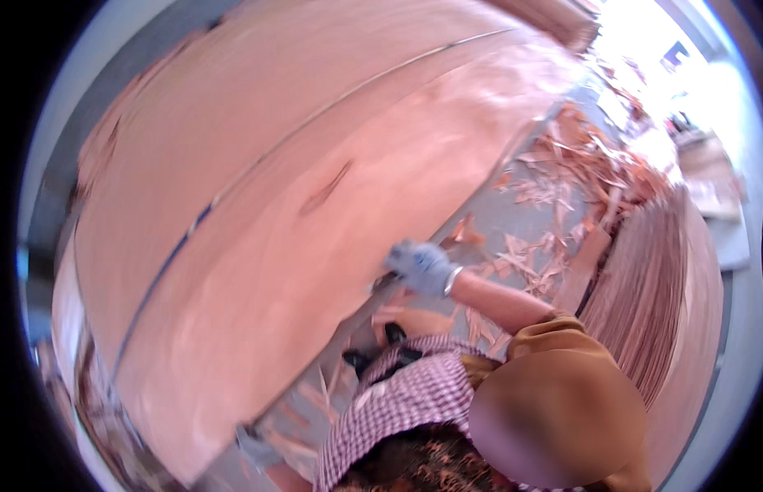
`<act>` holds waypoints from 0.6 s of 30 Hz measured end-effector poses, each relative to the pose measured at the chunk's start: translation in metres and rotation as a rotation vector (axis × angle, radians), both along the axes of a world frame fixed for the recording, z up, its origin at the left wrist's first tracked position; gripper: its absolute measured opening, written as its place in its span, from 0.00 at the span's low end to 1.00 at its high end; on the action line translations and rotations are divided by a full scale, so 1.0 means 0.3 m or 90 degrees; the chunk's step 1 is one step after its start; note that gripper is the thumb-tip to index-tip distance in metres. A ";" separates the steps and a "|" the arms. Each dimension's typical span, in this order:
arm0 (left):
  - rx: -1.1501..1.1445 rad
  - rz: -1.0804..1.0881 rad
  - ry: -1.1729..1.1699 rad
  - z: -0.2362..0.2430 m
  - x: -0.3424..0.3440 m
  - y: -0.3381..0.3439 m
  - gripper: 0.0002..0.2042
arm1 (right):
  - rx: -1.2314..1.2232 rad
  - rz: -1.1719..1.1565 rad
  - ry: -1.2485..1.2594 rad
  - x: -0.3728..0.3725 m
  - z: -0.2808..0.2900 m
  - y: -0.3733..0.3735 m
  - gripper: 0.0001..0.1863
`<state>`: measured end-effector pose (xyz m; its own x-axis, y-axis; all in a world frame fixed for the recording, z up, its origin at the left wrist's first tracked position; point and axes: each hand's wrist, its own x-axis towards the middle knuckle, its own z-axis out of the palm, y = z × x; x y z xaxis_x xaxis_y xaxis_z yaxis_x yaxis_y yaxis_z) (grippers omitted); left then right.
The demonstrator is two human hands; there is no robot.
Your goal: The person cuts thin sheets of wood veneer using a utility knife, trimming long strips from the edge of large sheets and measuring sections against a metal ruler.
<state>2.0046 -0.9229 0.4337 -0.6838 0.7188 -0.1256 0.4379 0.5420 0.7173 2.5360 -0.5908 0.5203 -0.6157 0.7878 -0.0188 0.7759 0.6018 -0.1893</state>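
A broad, pinkish-tan sheet of wood veneer (pixel 258 279) lies in front of me, with a dark split in its surface. My right hand (pixel 422 266), in a pale grey glove, is at the sheet's near edge. Its fingers are curled closed beside a small dark object, too blurred to name. Further left, my left hand (pixel 257 449), also gloved, is near the sheet's lower corner; blur hides its fingers. Across the sheet runs a long thin rod (pixel 203 215), partly blue and slightly curved in this view.
Torn veneer scraps (pixel 562 176) litter the grey floor on the right. Beside them stands a tall stack of veneer sheets (pixel 644 287). A rolled or bundled piece of wood (pixel 554 20) lies at the far end. My checked apron (pixel 406 394) and dark shoes show below.
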 end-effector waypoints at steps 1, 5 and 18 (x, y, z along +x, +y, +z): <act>0.006 -0.029 0.016 0.028 0.042 0.013 0.14 | -0.046 0.000 -0.015 0.005 0.040 -0.010 0.13; 0.290 0.175 -0.414 0.095 0.088 0.037 0.12 | -0.061 0.003 0.079 -0.063 0.080 -0.100 0.16; -0.071 0.255 0.439 0.291 0.275 -0.018 0.29 | -0.029 0.069 0.085 0.120 0.147 -0.242 0.13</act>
<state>2.0872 -0.9282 0.5209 -0.8371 0.4105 0.3617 0.5192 0.8045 0.2885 2.5719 -0.6635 0.5644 -0.6964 0.7168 0.0349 0.6730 0.6692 -0.3151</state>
